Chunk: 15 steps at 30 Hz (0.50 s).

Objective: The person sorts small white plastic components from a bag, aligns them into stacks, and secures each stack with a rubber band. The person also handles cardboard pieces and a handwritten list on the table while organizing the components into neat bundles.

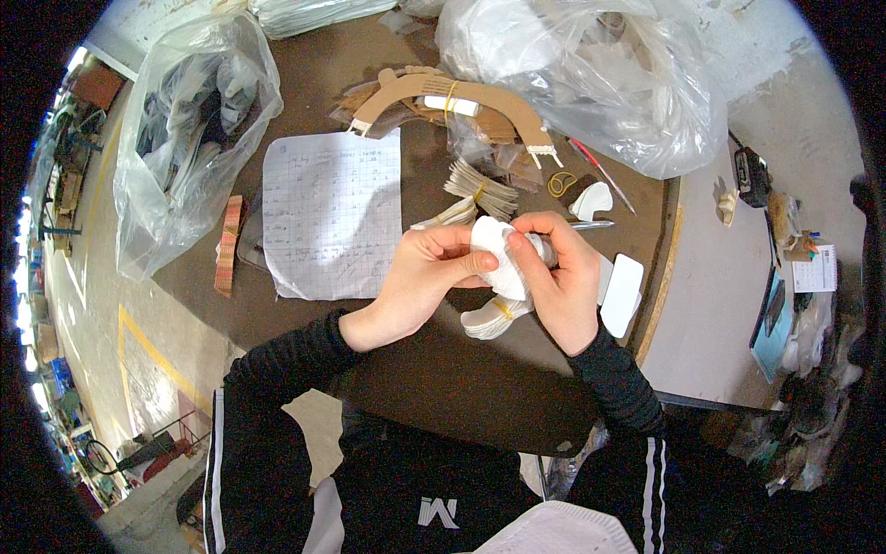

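Over the table's middle, a small stack of white rounded card pieces [495, 249] is pinched between both my hands. My left hand [415, 277] grips its left edge, thumb on top and fingers behind. My right hand [565, 282] closes on its right side with thumb and fingertips; a fold of something whitish shows by those fingers, too unclear to name. Just beneath lies a bundle of curved white pieces [489, 320] tied with a yellow rubber band. Beyond my hands sits another banded bundle of pale card pieces [482, 188].
A handwritten squared sheet [323, 217] lies left. Brown curved card pieces [461, 90] are stacked farther back. Large clear plastic bags stand at back left [198, 138] and back right [600, 83]. Right are a red pen [602, 174], a yellow rubber band [559, 185] and white rounded cards [623, 288].
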{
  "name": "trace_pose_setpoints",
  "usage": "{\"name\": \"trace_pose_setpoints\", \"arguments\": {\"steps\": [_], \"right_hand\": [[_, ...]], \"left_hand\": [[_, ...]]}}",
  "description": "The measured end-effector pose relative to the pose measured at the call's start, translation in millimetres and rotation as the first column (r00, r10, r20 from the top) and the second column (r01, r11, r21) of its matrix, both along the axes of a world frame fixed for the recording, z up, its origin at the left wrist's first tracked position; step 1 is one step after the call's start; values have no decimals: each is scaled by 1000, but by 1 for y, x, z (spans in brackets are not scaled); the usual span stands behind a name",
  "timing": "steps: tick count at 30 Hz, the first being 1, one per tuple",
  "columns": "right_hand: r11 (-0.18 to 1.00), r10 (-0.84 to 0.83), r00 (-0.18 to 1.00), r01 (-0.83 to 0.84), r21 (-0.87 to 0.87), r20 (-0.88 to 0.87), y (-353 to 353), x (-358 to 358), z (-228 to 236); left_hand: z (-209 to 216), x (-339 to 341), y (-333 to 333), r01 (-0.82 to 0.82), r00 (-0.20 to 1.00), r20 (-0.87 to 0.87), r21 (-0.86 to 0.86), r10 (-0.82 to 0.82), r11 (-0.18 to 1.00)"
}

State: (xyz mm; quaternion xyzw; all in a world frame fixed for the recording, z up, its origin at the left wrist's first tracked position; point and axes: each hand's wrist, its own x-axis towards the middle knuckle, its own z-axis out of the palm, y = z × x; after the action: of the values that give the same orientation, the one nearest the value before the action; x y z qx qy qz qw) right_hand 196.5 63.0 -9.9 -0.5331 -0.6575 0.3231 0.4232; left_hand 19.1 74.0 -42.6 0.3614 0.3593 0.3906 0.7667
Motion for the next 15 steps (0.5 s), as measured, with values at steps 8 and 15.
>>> {"name": "trace_pose_setpoints", "arguments": {"steps": [8,15], "right_hand": [[986,32,997,-43,163,69,2,1,-9],[950,162,980,-186,251,115,-3,-5,-9]], "left_hand": [[2,6,-9,28,986,-168,191,4,981],[-13,9,-18,135,953,-302,335,-29,932]]}}
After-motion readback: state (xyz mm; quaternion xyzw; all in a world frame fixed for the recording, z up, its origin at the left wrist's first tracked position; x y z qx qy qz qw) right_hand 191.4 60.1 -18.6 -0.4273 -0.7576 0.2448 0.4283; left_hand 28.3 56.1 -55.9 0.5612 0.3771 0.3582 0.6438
